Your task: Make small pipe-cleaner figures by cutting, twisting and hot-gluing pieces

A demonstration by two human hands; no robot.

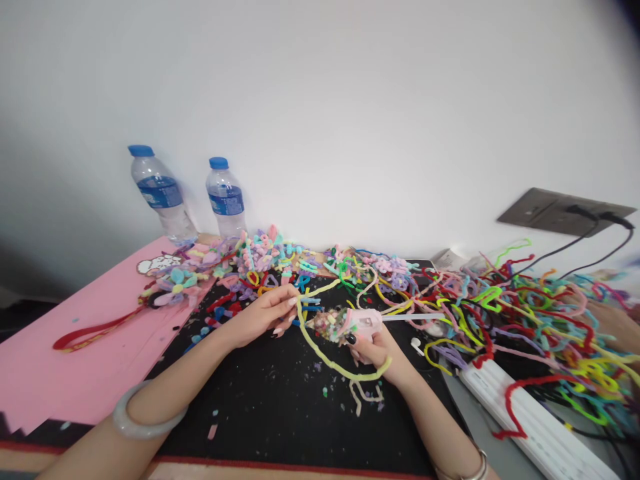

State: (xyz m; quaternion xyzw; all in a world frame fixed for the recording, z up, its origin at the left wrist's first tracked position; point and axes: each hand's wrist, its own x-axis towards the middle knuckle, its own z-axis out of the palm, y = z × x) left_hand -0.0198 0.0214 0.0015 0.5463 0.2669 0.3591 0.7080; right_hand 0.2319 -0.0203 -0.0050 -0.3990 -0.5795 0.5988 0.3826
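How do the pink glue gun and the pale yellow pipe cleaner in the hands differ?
The glue gun is pink and bulky; the pipe cleaner is pale yellow and thin. The right hand grips the glue gun, the left hand pinches the pipe cleaner. Both are held over the black mat.

Up at twelve, plain pale wall (350,120)! Round at ten, one blue-capped bottle (227,200); a second bottle (160,192) stands near it, closer to nine. Eight o'clock now: a pink sheet (60,373) with a red strap (100,329) looped across it. Swing to three: a dark socket (535,208), two black plugs (616,219) in. Four o'clock, a white power strip (553,440); between four and five, a white earbud (417,345).
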